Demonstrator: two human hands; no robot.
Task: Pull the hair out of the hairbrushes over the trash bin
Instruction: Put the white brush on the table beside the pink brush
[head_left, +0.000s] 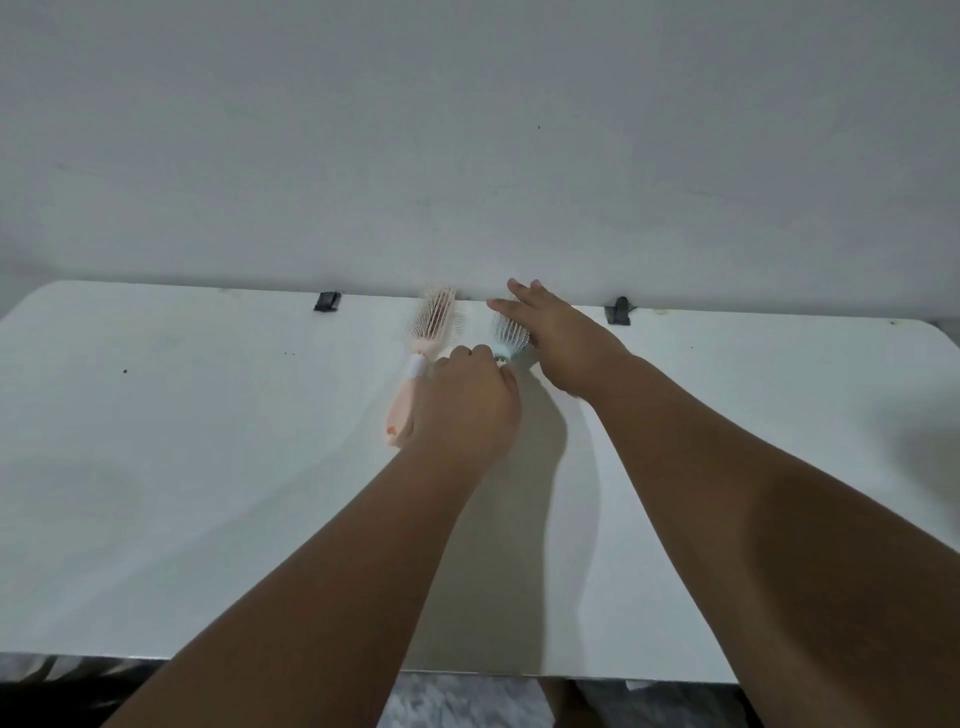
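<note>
Two hairbrushes lie near the far edge of the white table (208, 467). The pink hairbrush (431, 327) lies bristles up, its handle pointing toward me. To its right is the light blue hairbrush (506, 335); only part of its bristled head and neck shows. My left hand (467, 405) is curled over the blue brush's handle, which is hidden under it, and its edge also covers the end of the pink handle. My right hand (550, 338) lies flat across the right side of the blue head, fingers spread. No trash bin is in view.
Two black clips (327, 301) (618, 310) sit on the table's far edge against a plain grey wall (467, 130). Below the near table edge a dark floor and a grey rug (467, 701) show.
</note>
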